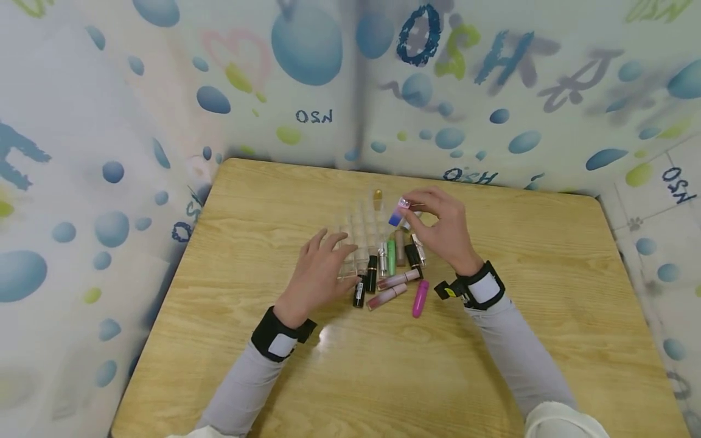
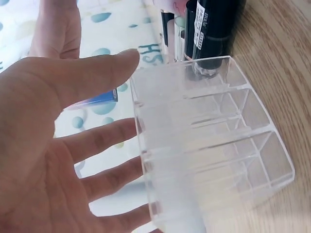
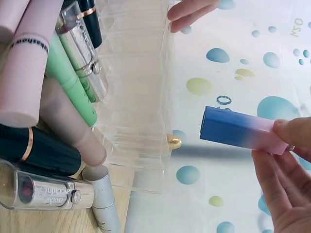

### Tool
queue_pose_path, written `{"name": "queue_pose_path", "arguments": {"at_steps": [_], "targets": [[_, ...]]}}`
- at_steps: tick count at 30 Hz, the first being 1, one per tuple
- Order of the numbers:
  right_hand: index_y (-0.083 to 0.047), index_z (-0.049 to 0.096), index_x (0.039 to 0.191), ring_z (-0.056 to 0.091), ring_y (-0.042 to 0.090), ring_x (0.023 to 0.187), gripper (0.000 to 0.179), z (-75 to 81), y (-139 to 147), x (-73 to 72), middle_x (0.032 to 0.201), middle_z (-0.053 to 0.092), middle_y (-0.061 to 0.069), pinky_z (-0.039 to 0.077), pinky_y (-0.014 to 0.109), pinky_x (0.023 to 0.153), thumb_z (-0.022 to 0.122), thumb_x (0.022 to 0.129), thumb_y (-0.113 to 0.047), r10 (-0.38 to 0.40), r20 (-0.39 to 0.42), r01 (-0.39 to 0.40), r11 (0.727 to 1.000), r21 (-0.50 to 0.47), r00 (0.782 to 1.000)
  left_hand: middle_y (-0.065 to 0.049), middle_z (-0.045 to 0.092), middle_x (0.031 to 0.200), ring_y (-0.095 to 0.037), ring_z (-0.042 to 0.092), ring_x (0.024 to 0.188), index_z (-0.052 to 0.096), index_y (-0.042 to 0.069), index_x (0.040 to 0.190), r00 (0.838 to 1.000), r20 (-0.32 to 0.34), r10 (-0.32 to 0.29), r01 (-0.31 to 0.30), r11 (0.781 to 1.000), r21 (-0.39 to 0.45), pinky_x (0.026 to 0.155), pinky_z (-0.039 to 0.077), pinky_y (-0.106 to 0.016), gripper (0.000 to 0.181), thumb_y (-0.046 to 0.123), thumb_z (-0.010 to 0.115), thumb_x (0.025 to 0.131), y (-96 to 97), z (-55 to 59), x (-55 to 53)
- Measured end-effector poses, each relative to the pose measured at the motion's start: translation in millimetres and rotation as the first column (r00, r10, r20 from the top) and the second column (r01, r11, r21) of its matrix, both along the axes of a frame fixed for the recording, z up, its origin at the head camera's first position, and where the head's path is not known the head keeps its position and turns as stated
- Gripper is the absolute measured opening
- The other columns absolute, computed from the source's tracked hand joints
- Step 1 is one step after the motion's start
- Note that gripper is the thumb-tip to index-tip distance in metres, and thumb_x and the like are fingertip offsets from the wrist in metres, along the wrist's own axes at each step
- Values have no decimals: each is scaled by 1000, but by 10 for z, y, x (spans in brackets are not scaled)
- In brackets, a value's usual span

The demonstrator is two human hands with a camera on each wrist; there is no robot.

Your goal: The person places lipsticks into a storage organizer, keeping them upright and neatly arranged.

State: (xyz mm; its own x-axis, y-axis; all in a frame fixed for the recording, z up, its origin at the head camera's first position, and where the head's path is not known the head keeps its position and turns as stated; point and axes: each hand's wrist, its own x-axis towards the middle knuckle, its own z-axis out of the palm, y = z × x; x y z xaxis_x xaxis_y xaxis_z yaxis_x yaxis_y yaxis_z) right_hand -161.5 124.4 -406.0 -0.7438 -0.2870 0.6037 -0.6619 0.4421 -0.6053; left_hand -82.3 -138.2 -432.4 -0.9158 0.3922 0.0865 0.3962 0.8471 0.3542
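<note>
My right hand (image 1: 446, 231) pinches a square lipstick tube (image 3: 238, 131), blue fading to pink, between thumb and fingers. It is raised above the far right end of a clear compartment organizer (image 2: 260, 109). My left hand (image 1: 317, 267) is at the organizer's left side, fingers spread, with the fingertips and thumb at its rim. A gold-topped item (image 1: 378, 196) is at the organizer's far end. Close to its near right side lie a green tube (image 3: 73, 80), a brownish tube (image 3: 73, 121), a clear-cased lipstick (image 3: 82, 53) and a black lipstick (image 1: 372, 274).
Two pale pink lip gloss tubes (image 1: 387, 296) lie at the near side of the cluster, with a magenta tube (image 1: 420, 298) to their right. A silver tube (image 3: 103, 199) is by the organizer's corner. A patterned curtain (image 1: 350, 91) hangs behind the wooden table (image 1: 547, 274).
</note>
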Motion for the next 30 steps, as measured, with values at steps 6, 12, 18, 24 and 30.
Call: {"name": "queue_pose_path", "arguments": {"at_steps": [6, 12, 18, 24, 30], "targets": [[7, 77, 109, 73, 29, 90, 24, -28, -4, -161, 104, 73, 18, 62, 40, 79, 79, 84, 4, -14, 1, 14, 1000, 18, 1000, -13, 56, 150, -47, 41, 144, 69, 17, 137, 999, 7, -32, 32, 999, -38, 110, 41, -65, 57, 42, 79, 87, -24, 32, -26], [4, 78, 110, 73, 29, 95, 24, -61, -30, -278, 107, 73, 16, 62, 40, 84, 78, 86, 1, 3, 20, -4, 999, 47, 1000, -13, 57, 149, -45, 45, 142, 70, 17, 137, 998, -8, -60, 59, 996, -68, 113, 41, -61, 57, 43, 79, 87, -52, 39, -23], [-1, 79, 113, 73, 26, 100, 23, -104, -33, -363, 112, 73, 12, 60, 33, 90, 75, 90, -4, 33, 66, -37, 997, 63, 997, -15, 59, 146, -43, 50, 138, 71, 14, 134, 996, -41, -80, 77, 995, -65, 117, 37, -58, 56, 40, 81, 85, -63, 14, -14], [1, 79, 111, 73, 27, 100, 21, -123, -57, -393, 111, 74, 13, 61, 37, 88, 75, 91, -4, 25, 62, -30, 996, 89, 998, -16, 60, 145, -44, 52, 137, 72, 14, 132, 994, -64, -89, 86, 995, -59, 117, 37, -58, 55, 41, 82, 85, -82, 1, -11], [0, 79, 110, 72, 28, 98, 21, -165, -68, -466, 111, 74, 13, 61, 41, 84, 76, 89, -4, 16, 55, -22, 995, 102, 998, -17, 61, 144, -42, 53, 135, 72, 13, 132, 992, -82, -93, 90, 995, -47, 119, 35, -57, 55, 40, 82, 85, -86, -10, -38]]}}
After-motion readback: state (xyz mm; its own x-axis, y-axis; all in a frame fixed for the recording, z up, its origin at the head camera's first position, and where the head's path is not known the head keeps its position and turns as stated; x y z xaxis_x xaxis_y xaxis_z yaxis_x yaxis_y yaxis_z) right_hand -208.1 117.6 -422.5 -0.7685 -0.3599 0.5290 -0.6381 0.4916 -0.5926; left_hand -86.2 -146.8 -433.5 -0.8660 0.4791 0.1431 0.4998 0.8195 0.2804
